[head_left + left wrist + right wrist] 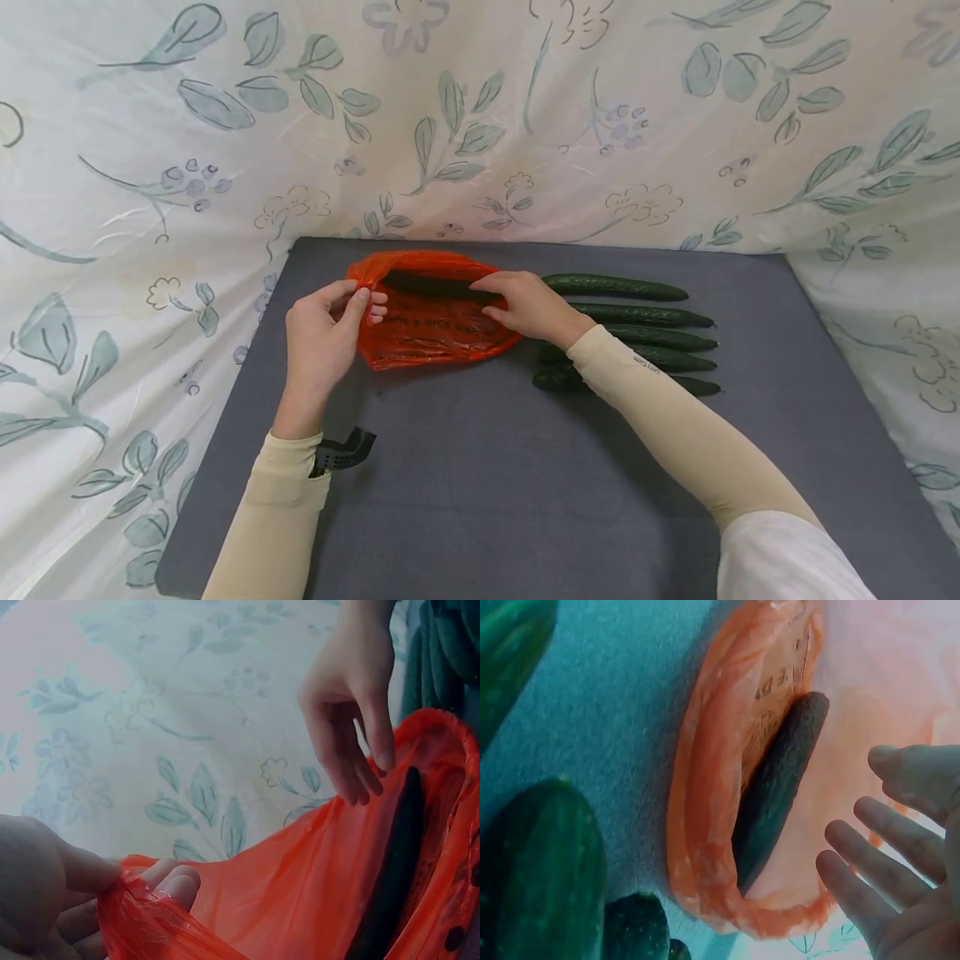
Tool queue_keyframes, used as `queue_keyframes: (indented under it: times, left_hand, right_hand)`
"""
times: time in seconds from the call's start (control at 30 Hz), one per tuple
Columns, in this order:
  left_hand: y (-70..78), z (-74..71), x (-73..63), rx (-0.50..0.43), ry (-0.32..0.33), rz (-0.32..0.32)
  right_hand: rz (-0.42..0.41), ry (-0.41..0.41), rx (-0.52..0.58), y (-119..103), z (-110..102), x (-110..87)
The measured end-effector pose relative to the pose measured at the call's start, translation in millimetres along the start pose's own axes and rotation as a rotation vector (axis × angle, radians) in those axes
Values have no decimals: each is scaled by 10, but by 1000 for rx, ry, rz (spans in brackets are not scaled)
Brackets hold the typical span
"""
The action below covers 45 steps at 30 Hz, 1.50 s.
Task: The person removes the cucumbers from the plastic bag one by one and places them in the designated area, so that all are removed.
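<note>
A thin red plastic bag (442, 348) lies on its side on the dark table, its mouth held wide. Inside it rests one dark green cucumber (784, 791), its near end just within the opening. My left hand (324, 329) pinches the bag's rim between thumb and fingers, at the left end in the head view. Over the opposite side of the mouth is my right hand (528, 307), with fingers spread and nothing between them. In the right wrist view its fingers stand apart from the cucumber, overlapping the bag's edge.
Several more cucumbers (645, 315) lie side by side on the grey table (480, 500), right of the bag and partly under my right forearm. A white curtain with printed leaves (465, 150) hangs behind the table and along its sides.
</note>
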State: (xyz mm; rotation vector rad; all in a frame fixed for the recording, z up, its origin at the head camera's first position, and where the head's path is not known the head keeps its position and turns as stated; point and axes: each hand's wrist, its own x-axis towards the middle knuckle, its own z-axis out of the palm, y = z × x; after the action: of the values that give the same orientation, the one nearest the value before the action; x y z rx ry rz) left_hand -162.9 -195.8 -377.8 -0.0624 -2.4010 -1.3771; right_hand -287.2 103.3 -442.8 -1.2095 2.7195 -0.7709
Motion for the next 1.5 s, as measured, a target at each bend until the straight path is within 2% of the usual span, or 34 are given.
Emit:
queue_keyframes:
  times: [0.27, 0.4, 0.63, 0.87, 1.2, 1.5]
  left_hand:
    - [12, 21, -14, 82, 21, -17]
    - [15, 21, -18, 91, 29, -23]
    - [9, 24, -17, 84, 18, -22]
    - [11, 19, -4, 91, 33, -7]
    - [9, 26, -1, 86, 21, 4]
    - [-4, 20, -6, 86, 17, 3]
  right_hand:
    - [5, -29, -18, 0, 66, 77]
    - [9, -47, -15, -3, 98, 127]
    - [36, -64, -55, 12, 126, 222]
    - [60, -85, -93, 14, 139, 304]
    - [162, -145, -154, 47, 156, 408]
    - [146, -131, -213, 91, 160, 517]
